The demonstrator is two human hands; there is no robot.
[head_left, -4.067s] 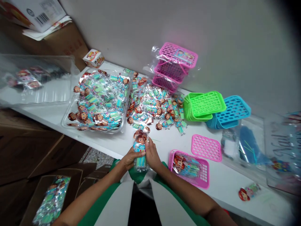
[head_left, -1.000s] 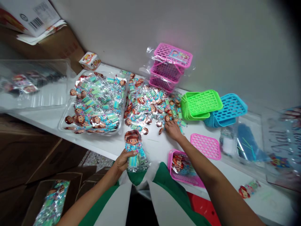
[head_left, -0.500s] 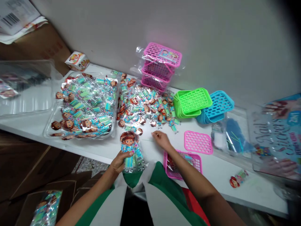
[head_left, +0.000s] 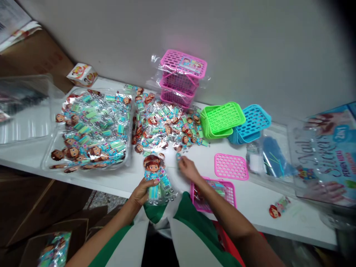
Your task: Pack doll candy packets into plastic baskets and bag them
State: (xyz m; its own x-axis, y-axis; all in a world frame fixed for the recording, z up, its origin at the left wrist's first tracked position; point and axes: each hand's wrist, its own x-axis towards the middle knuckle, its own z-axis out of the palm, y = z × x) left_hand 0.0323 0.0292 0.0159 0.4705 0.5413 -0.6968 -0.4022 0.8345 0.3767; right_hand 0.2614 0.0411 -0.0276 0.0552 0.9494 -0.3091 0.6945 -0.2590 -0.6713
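My left hand [head_left: 145, 191] is closed on a small bunch of clear doll-print packets [head_left: 154, 178], fanned upright in front of my lap. My right hand [head_left: 187, 168] pinches the end of another doll-print packet [head_left: 178, 157] at the front of a loose pile of packets [head_left: 167, 126]. Below my right forearm stands an open pink basket [head_left: 232, 196] with packets in it, partly hidden by the arm. Beside it a flat pink perforated lid [head_left: 231, 167] lies on the white table [head_left: 139, 163].
A clear tray [head_left: 129, 157] heaped with packets is at left. Wrapped pink baskets [head_left: 183, 65] stand against the wall. Stacked green baskets [head_left: 222, 118] and blue baskets [head_left: 251, 124] sit right of the pile. A nail stickers box [head_left: 330, 159] and a single packet [head_left: 279, 207] are farther right.
My right hand has moved slightly and now has a packet at its fingertips, where none showed before. My left hand keeps its bunch. The whole view has shifted a little.
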